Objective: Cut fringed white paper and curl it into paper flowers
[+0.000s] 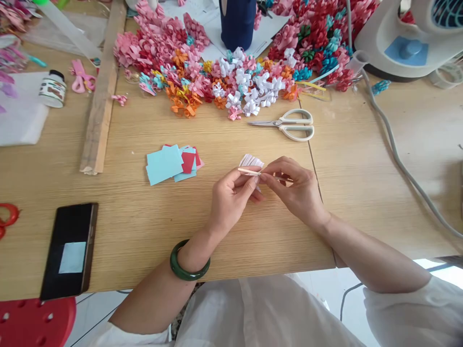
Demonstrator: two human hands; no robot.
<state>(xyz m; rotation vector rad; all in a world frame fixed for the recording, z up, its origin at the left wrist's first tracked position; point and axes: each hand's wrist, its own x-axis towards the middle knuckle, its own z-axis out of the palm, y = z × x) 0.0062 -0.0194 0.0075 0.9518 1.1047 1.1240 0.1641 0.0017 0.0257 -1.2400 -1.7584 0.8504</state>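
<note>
My left hand [233, 193], a green bangle on its wrist, is closed, with thumb and fingers pinching a thin pale stick [249, 171]. My right hand [291, 185] is closed too; its thumb and fingertip meet the stick's right end, and a narrow pale strip [284, 179] runs out under its fingers. Behind the left fingertips shows a fan of whitish-pink paper strips [252, 160]; whether it is held or lies on the table is hidden. Light blue paper cards [164, 165] with red ones among them lie to the left of my hands. White-handled scissors [285, 124] rest beyond them.
A heap of colourful paper-ribbon flowers [217, 77] spreads along the back around a dark blue cup [237, 24]. A wooden bar [103, 96], a small jar [53, 89] and a phone [68, 250] are at left. A fan-like appliance [405, 43] and grey cable [394, 144] are at right.
</note>
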